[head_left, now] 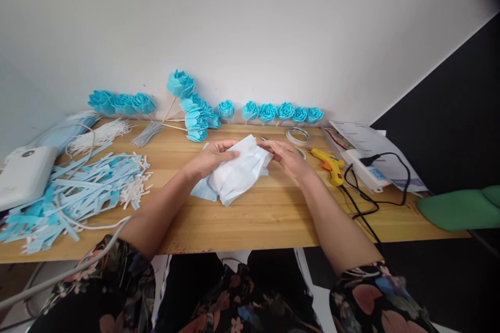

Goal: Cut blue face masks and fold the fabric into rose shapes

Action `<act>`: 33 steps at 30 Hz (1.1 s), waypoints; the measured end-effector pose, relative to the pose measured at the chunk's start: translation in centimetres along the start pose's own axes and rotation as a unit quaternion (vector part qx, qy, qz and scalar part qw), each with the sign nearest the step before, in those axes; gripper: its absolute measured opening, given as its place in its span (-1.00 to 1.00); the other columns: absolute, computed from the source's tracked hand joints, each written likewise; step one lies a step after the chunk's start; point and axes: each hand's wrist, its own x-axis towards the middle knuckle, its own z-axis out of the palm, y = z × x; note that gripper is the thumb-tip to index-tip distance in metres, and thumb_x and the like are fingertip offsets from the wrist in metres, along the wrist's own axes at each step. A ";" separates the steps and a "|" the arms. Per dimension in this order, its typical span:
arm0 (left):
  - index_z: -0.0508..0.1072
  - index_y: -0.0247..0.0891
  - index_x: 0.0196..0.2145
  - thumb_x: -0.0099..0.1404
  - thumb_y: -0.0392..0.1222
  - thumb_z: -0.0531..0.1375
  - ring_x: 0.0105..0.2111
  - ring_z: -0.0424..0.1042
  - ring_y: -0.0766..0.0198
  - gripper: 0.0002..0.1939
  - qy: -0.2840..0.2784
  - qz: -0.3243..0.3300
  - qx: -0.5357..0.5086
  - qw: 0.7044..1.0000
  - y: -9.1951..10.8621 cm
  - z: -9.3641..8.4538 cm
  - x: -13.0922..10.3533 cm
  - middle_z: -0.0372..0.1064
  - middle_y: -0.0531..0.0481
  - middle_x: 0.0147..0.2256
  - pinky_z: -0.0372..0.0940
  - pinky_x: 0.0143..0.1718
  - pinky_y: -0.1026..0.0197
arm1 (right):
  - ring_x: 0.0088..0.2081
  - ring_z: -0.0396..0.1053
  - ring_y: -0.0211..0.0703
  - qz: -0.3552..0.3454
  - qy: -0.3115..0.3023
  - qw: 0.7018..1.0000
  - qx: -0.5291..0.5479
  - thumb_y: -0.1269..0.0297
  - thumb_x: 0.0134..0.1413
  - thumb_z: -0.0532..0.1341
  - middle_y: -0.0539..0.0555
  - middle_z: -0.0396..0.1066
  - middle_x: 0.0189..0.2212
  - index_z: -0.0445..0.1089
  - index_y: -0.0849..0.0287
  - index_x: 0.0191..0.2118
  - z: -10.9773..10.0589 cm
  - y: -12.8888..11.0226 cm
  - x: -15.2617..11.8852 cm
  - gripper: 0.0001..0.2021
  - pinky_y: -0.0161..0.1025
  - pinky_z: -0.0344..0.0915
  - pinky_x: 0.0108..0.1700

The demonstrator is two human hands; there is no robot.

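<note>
A thin white fabric sheet (240, 171), creased and soft like a face mask's layer, is held just above the wooden table in front of me. My left hand (213, 158) is closed on its left side, thumb on top. My right hand (287, 156) has its fingers curled at the sheet's right corner; the fingertips are partly hidden. Light blue mask pieces (205, 191) lie flat beneath the sheet. A pointed metal tip (265, 138) shows just behind the right fingers; the rest of that tool is hidden.
Blue fabric flowers (267, 112) on sticks line the wall. Cut strips (94, 182), grey wires (147, 133) and a white device (27, 177) lie left. Rightward are a tape roll (297, 136), yellow glue gun (330, 165), power strip (365, 170) and black cords. A white cable crosses my left arm.
</note>
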 end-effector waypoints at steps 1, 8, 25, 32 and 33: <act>0.54 -0.34 -0.17 0.00 -0.11 0.42 -0.48 0.40 0.35 -0.57 -0.013 -0.013 0.018 1.000 0.0 0.2 -0.1 0.52 -0.04 -0.37 0.25 -0.45 0.34 | -0.31 0.42 -0.18 0.004 -0.016 1.000 -0.023 -0.09 0.05 0.25 0.04 0.52 -0.34 0.56 0.14 -0.21 0.0 -0.1 -0.1 -0.60 -0.27 0.33 -0.28; 0.55 -0.35 -0.25 0.06 0.00 0.38 -0.50 0.35 0.38 -0.61 -0.012 -0.003 0.086 0.996 -0.7 0.1 0.2 0.47 -0.01 -0.41 0.20 -0.48 0.33 | -0.55 0.20 -0.32 -0.006 0.105 0.991 -0.076 -0.01 -0.08 0.35 -0.07 0.33 -0.59 0.45 0.17 -0.47 0.9 -0.3 0.3 -0.69 -0.33 0.09 -0.49; 0.32 -0.26 -0.42 0.11 0.03 0.30 -0.68 0.14 0.44 -0.67 0.249 0.169 0.109 0.947 -2.0 -2.0 2.3 0.17 0.18 -0.63 0.07 -0.67 0.34 | -0.51 -0.05 -0.32 -0.140 0.335 0.915 -0.177 0.00 0.16 0.17 -0.09 -0.04 -0.60 0.13 0.14 -0.58 0.4 -0.1 0.8 -0.58 -0.27 -0.07 -0.45; 0.28 -0.25 -0.44 0.10 -0.02 0.32 -0.67 0.13 0.46 -0.68 0.292 0.185 0.097 0.933 -1.8 -2.4 2.5 0.16 0.19 -0.62 0.06 -0.64 0.35 | -0.50 0.02 -0.27 -0.144 0.362 0.880 -0.270 -0.01 0.18 0.12 -0.08 0.02 -0.62 0.25 0.14 -0.54 0.4 -0.1 0.8 -0.61 -0.27 -0.01 -0.42; 0.28 -0.25 -0.43 0.11 0.00 0.32 -0.64 0.15 0.47 -0.66 0.283 0.188 0.083 0.937 -1.8 -2.4 2.4 0.17 0.19 -0.60 0.08 -0.62 0.36 | -0.50 0.02 -0.26 -0.144 0.363 0.880 -0.271 0.00 0.19 0.12 -0.08 0.02 -0.62 0.25 0.14 -0.55 0.4 -0.1 0.8 -0.61 -0.27 -0.01 -0.42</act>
